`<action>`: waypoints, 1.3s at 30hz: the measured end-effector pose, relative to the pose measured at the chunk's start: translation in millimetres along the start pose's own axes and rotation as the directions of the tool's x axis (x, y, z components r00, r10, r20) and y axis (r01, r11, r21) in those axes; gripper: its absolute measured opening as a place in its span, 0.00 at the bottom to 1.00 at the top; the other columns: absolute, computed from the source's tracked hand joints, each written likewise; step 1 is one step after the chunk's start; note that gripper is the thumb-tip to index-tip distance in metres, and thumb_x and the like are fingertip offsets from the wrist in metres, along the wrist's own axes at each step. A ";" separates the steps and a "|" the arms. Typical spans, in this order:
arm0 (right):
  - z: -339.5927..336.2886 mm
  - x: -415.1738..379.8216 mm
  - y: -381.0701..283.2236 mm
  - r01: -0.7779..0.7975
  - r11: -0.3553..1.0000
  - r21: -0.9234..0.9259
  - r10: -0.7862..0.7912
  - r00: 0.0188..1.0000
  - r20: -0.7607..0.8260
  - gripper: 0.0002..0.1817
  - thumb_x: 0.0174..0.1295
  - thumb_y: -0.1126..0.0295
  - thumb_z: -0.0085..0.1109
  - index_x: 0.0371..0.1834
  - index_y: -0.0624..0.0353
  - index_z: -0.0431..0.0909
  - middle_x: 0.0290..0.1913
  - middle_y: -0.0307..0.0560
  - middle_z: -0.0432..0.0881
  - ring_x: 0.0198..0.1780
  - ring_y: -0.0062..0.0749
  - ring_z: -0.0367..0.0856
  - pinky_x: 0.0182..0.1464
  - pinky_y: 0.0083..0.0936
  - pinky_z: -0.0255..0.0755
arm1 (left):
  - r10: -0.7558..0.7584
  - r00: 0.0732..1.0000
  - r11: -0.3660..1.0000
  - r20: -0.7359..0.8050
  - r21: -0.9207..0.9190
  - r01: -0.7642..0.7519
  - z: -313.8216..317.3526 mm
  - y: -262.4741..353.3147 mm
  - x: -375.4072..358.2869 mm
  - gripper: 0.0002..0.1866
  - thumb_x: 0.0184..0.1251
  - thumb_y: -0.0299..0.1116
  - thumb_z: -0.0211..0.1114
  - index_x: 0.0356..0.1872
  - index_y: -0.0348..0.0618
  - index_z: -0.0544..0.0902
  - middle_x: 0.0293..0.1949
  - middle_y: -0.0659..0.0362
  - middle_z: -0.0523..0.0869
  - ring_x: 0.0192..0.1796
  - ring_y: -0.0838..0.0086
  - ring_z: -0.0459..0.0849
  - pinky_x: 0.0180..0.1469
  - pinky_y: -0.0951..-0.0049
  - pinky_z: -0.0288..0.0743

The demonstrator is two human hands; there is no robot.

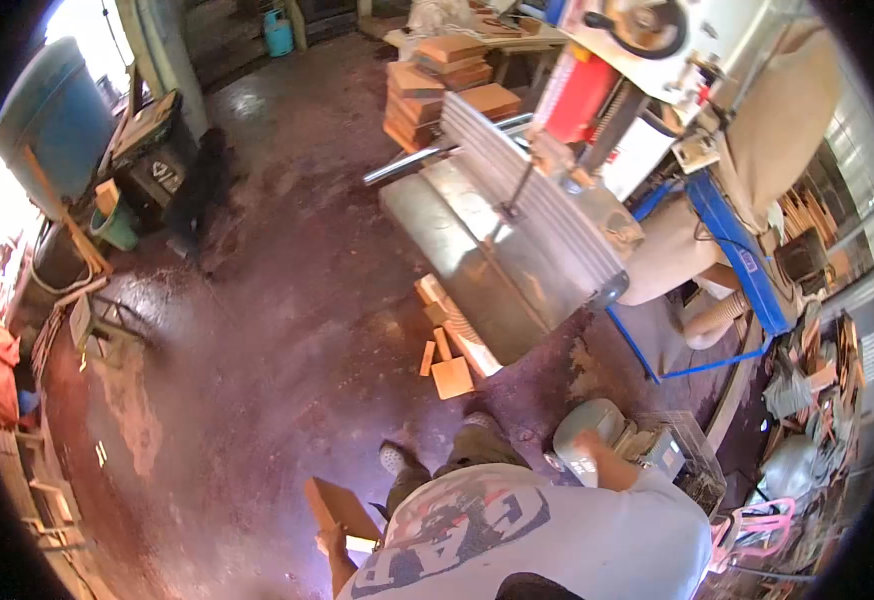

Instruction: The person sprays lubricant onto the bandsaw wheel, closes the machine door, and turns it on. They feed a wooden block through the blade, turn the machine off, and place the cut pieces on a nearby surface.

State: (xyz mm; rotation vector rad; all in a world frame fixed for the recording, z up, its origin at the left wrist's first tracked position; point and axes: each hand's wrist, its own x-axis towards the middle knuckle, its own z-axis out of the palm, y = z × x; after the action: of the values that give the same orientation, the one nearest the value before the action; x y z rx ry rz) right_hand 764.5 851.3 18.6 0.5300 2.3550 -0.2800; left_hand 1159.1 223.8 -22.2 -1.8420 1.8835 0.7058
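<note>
Down at the lower left, my left hand [334,541] is closed around the edge of a flat, reddish-brown wooden board [341,508]. My right hand [589,446] is low on the right, over a grey rounded object [579,420] whose kind I cannot make out. Its fingers are too blurred to show whether they grip anything. Ahead of me is a band saw with a metal table [477,255] and a ribbed fence [527,185]. Below the table's near edge, several wood offcuts [451,378] lie around a longer wooden piece [462,325].
Thick wooden boards [417,105] are stacked behind the saw. A blue-framed machine [737,250] with a hose and cloth bags stands right. Along the left are a blue barrel [57,120], a black bin [152,165], a green bucket [114,228] and a small stool [107,322].
</note>
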 end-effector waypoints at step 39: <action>20.5 201.8 -904.9 0.568 0.816 -0.109 -0.487 0.777 0.398 0.20 0.70 0.59 0.56 0.56 0.61 0.80 0.57 0.58 0.82 0.60 0.51 0.80 0.61 0.47 0.75 | 0.903 0.409 0.412 0.130 0.004 -0.911 -564.5 809.7 329.8 0.30 0.50 0.44 0.77 0.55 0.47 0.82 0.45 0.49 0.90 0.46 0.46 0.89 0.48 0.48 0.82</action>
State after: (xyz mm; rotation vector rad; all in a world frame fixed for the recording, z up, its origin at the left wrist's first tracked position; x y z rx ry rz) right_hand 236.4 95.9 -84.3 -0.2998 2.0915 -0.3271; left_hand 369.6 -384.7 277.1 -0.4964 2.7328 0.9903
